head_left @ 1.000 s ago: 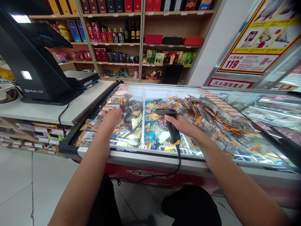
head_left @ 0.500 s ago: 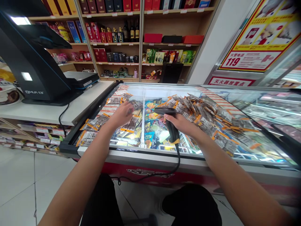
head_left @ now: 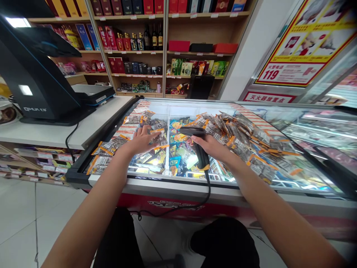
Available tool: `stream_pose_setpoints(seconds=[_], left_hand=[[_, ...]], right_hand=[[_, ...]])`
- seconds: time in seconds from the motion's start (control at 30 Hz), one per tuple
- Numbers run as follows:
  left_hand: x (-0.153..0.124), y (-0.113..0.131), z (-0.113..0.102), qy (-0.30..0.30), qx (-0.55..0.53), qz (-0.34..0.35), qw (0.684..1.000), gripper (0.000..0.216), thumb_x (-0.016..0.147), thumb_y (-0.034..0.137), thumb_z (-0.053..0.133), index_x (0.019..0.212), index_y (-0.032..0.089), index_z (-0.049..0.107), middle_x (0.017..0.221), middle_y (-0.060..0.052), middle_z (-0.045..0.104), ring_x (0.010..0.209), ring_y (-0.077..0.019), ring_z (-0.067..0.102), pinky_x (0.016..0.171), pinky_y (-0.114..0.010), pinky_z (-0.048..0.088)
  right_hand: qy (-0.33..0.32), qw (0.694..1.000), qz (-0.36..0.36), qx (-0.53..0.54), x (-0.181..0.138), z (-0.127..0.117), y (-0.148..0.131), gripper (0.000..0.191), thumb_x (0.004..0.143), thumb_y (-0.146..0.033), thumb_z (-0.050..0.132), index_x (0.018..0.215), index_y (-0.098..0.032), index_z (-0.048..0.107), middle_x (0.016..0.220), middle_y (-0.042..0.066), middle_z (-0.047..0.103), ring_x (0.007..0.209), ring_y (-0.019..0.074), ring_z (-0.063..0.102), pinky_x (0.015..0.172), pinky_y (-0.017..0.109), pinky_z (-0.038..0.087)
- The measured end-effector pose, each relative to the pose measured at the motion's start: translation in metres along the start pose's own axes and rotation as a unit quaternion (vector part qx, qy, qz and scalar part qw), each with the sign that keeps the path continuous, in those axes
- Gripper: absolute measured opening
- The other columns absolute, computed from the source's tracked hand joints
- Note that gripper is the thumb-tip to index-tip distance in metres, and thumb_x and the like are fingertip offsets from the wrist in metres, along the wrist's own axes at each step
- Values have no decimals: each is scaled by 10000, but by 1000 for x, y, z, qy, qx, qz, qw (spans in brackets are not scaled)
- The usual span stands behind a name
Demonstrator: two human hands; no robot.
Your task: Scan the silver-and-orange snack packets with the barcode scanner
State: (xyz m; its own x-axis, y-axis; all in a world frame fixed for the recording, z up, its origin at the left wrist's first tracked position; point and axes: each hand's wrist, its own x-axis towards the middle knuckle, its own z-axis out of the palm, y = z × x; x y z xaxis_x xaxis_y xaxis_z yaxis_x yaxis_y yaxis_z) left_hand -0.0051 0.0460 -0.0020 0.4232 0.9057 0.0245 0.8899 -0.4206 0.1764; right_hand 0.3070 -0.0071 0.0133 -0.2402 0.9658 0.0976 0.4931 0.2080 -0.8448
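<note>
My right hand [head_left: 209,145] is wrapped round the grip of a black barcode scanner [head_left: 202,154] with yellow trim. The scanner's head points left over the glass top of a chest freezer [head_left: 156,182], and its cable hangs down the front. My left hand [head_left: 141,141] is over the left part of the glass, its thumb and fingers closed on a small clear snack packet [head_left: 161,138] with orange edges. More such packets [head_left: 111,144] lie left of that hand. A large heap of the same packets [head_left: 242,134] spreads to the right of the scanner.
Colourful frozen packs [head_left: 178,160] show through the glass. A black weighing scale or till [head_left: 41,82] stands on a white counter [head_left: 92,126] at the left. Shelves [head_left: 134,52] of boxes and bottles line the back, and a fire-notice poster [head_left: 298,48] is at the right.
My left hand has turned and now has a packet between thumb and fingers, tilted up towards the scanner. My right hand keeps the scanner in about the same place. The view has shifted slightly.
</note>
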Motion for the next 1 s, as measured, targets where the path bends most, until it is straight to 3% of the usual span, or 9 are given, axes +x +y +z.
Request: stream_pose_setpoints(seconds=[0.13,0.3,0.4,0.67,0.8,0.9,1.0], left_hand=[[13,-2,11,53,-12,70,996,522,1033,349,460,1552,301,481,1414,-156,505,1349,-346,501,1120,-555,425],[24,-2,22,90,-41,92,991,474,1011,345,518,1447,168,574,1353,-192,517,1265,-334,526,1114,-530,436],[26,1,26,101,-64,105,987,457,1011,345,523,1432,178,591,1343,-189,522,1252,-329,533,1125,-531,433],[23,2,24,75,-111,114,984,532,974,393,563,1459,175,553,1388,-192,497,1288,-328,547,1103,-507,477],[22,5,25,67,-134,122,981,573,937,393,615,1454,154,553,1402,-201,513,1278,-325,577,1108,-514,484],[19,13,26,55,-184,180,965,545,949,384,602,1449,174,553,1445,-184,549,1324,-297,580,1135,-480,482],[15,25,23,20,-226,256,940,503,982,325,537,1472,213,535,1545,-139,540,1423,-256,531,1194,-443,435]], right_hand=[[-41,995,-18,88,-4,0,-3,441,943,-616,603,916,-183,684,933,101,733,883,249,690,797,358,544],[-133,982,67,112,-15,3,-16,456,873,-665,672,876,-212,619,748,37,664,631,190,633,577,322,524],[-126,983,78,111,-17,5,-19,473,840,-679,694,873,-215,613,760,33,667,615,180,628,561,314,527],[-146,985,39,89,-12,1,-10,464,935,-660,613,857,-203,642,723,37,642,632,186,640,591,320,534],[-128,987,44,82,-11,1,-7,467,929,-663,617,892,-198,642,799,58,685,637,188,643,590,319,523],[-107,989,8,101,-12,2,-9,450,948,-643,596,897,-198,644,853,71,705,725,207,667,668,329,540],[-73,988,-22,131,-14,5,-12,433,966,-632,556,949,-212,661,999,88,735,954,257,689,837,364,558]])
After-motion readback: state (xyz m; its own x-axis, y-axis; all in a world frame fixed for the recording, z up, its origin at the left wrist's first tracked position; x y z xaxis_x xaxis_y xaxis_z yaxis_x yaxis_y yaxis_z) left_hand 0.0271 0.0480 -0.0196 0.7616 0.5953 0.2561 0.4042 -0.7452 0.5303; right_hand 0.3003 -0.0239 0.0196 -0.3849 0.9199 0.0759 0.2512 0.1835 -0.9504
